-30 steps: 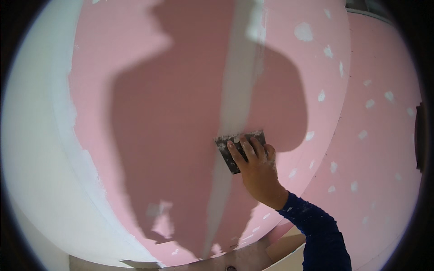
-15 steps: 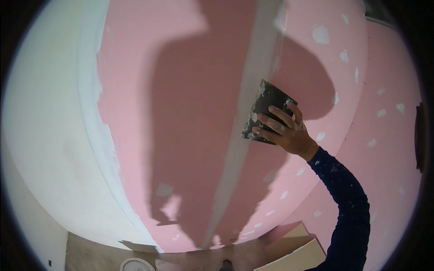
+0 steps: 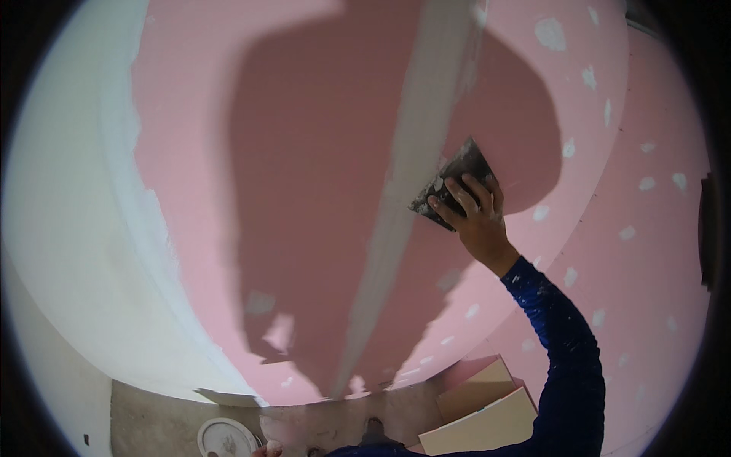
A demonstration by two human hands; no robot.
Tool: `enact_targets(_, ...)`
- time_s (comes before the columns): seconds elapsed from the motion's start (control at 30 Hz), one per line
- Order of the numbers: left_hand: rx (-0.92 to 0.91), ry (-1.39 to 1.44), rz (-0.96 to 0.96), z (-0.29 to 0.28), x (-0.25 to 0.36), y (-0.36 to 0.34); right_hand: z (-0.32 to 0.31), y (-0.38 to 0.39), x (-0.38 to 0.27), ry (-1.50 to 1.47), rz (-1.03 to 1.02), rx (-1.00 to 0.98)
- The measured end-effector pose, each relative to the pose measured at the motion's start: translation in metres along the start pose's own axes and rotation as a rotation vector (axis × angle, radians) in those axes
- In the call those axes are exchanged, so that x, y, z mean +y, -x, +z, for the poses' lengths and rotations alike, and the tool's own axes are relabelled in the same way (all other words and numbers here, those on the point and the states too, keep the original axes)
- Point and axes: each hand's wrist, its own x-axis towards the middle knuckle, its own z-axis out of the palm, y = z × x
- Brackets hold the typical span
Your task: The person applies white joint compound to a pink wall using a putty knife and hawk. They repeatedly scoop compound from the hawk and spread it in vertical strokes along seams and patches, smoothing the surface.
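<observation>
Broad putty blade [image 3: 464, 161], dark and smeared with pale compound, sits in the right hand [image 3: 481, 227], up and to the left of the wrist, its long edge slanting from upper right down to lower left. That edge faces the pale joint strip [image 3: 420, 114], and its lower-left corner meets the strip's right margin; the strip itself leans the same way, though more steeply. The right hand is much the nearer, fingers spread over the blade's back and gripping it. Of the left hand [image 3: 268, 450] only a bit shows at the lower edge, so I cannot tell what it holds. Pink plasterboard [image 3: 186, 152] fills the middle, under a person's shadow, with filler patches to the right; a white wall [image 3: 68, 190] curves at left. Below are a round white tub [image 3: 227, 420] and tan board pieces [image 3: 483, 426] on a dusty floor [image 3: 156, 419]
</observation>
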Motion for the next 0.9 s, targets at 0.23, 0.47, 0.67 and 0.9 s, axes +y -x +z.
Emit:
enact_targets(0.23,-0.102,0.287,-0.027,-0.022,0.009,0.004,-0.053,-0.041,-0.009,-0.177,0.281,0.055)
enact_targets(0.47,-0.012,0.141,0.137,-0.034,0.034,-0.025,-0.059,-0.112,0.008,-0.119,0.325,0.095)
enact_targets(0.67,-0.017,0.058,-0.025,-0.009,0.010,-0.031,-0.038,-0.075,-0.054,-0.195,0.326,-0.068)
enact_targets(0.9,-0.255,0.301,-0.058,-0.040,0.012,-0.004,-0.008,-0.026,-0.124,-0.233,0.295,-0.144)
